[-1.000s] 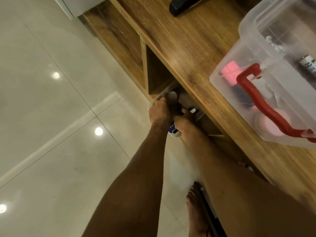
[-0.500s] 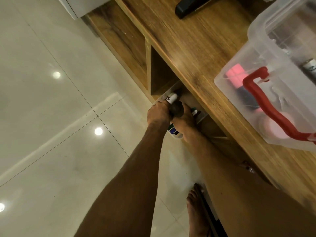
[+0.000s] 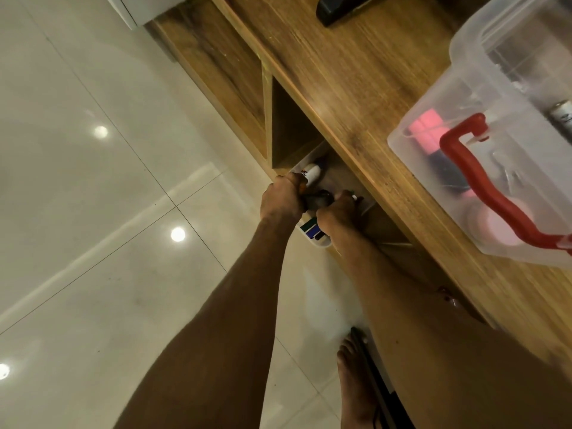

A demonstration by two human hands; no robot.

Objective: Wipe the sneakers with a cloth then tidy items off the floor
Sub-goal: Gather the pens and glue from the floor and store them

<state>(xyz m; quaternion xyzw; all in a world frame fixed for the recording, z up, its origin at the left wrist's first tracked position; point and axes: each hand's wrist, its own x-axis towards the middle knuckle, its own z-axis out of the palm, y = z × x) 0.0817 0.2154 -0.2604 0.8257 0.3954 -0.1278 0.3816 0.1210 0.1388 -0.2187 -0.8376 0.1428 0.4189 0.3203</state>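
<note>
L hand (image 3: 281, 200) & R hand (image 3: 338, 213) grip tray (image 3: 321, 244) under desk (image 3: 356, 75).

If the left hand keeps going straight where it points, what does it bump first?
Probably the white bottle lying in the white tray, right beyond the left hand knuckles. Behind that is the open cubby under the wooden top. Depth is hard to judge here.
</note>
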